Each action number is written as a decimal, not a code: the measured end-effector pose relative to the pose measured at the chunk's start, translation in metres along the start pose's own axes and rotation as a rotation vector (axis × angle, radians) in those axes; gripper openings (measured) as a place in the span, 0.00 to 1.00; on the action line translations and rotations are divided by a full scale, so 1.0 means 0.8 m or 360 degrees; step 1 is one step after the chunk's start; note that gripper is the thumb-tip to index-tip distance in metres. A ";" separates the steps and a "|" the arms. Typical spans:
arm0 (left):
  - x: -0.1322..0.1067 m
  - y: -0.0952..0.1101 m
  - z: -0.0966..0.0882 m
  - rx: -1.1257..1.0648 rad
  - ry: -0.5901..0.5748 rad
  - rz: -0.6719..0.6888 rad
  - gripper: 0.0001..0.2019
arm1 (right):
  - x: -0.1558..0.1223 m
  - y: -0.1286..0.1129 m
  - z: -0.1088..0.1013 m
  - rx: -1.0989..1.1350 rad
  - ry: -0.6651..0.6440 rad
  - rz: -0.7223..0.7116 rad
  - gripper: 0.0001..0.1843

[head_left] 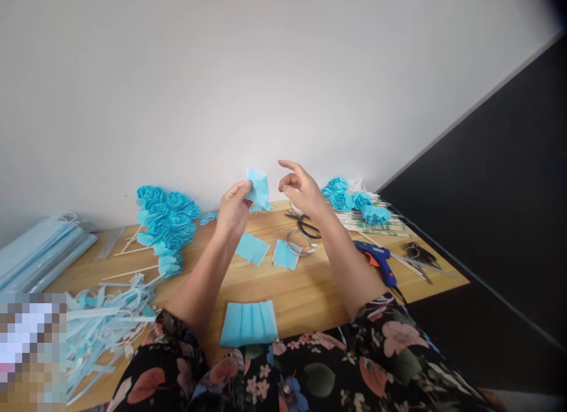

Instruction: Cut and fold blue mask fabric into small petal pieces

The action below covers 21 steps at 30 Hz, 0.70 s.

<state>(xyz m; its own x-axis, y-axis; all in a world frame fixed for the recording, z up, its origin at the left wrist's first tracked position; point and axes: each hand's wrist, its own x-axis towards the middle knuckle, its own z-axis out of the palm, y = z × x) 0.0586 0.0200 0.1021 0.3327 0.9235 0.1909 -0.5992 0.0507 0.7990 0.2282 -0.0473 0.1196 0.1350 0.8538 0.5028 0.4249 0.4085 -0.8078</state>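
My left hand (234, 206) pinches a small light-blue piece of mask fabric (257, 186) between thumb and fingers, raised above the table. To its right, my right hand (301, 187) is apart from the fabric, index finger stretched out and the others partly curled, with nothing visible in it. Beneath the hands lie a blue fabric square (252, 249) and another blue square (286, 255), the latter partly under a silver ring (289, 242). Black-handled scissors (309, 227) rest beside the ring. A pleated blue piece (248, 323) lies close to my body.
Blue fabric roses on sticks (168, 220) lie at left, with more roses (341, 200) at back right. A blue glue gun (381, 259) sits at right. Cut strips (110, 317) and stacked masks (39, 252) occupy the left side. A wall (266, 75) stands behind the wooden table (305, 294).
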 end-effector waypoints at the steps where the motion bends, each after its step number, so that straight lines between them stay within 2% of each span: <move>1: 0.001 0.000 -0.001 -0.0028 0.0012 -0.0002 0.17 | 0.000 0.001 -0.004 0.0008 0.0037 -0.0013 0.31; 6: 0.001 -0.001 -0.002 0.0055 0.0019 0.0005 0.17 | -0.007 -0.017 -0.016 -0.0087 0.0083 -0.0137 0.24; 12: -0.007 -0.003 0.001 0.0434 0.0026 0.0242 0.15 | -0.020 -0.048 -0.016 -0.0363 0.0055 -0.0373 0.14; 17: -0.014 -0.001 0.005 0.0569 -0.0018 0.0249 0.14 | -0.018 -0.047 -0.014 -0.0546 -0.0015 -0.0430 0.10; 21: -0.020 0.007 0.013 0.0625 -0.0096 0.0273 0.14 | -0.016 -0.043 -0.012 -0.0536 -0.0010 -0.0421 0.06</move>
<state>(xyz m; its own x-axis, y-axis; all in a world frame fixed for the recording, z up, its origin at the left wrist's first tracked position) 0.0580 0.0015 0.1093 0.3013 0.8815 0.3635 -0.3311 -0.2608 0.9068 0.2208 -0.0753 0.1440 -0.0231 0.7362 0.6764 0.7128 0.4865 -0.5052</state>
